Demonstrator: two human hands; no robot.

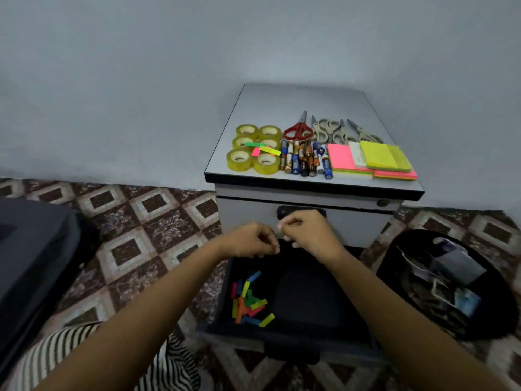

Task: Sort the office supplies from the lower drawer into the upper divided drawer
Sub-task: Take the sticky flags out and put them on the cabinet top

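The lower drawer [324, 331] is pulled open, black inside, with several coloured sticky flags [249, 301] piled at its left. The upper drawer [248, 213] is closed, its dark handle partly behind my right hand. My left hand [249, 241] and right hand [308, 232] hover close together above the drawer's back edge. Both have their fingers curled, and nothing shows in them. On the cabinet top [298, 100] lie tape rolls [255, 149], batteries [306, 160], red scissors [297, 128], grey scissors [338, 131] and sticky note pads [375, 160].
A black bin [451, 280] holding paper scraps stands to the right of the cabinet. A dark object [31, 249] sits on the patterned tile floor at the left. Striped fabric [84, 351] covers my lap at the bottom left. A grey wall rises behind.
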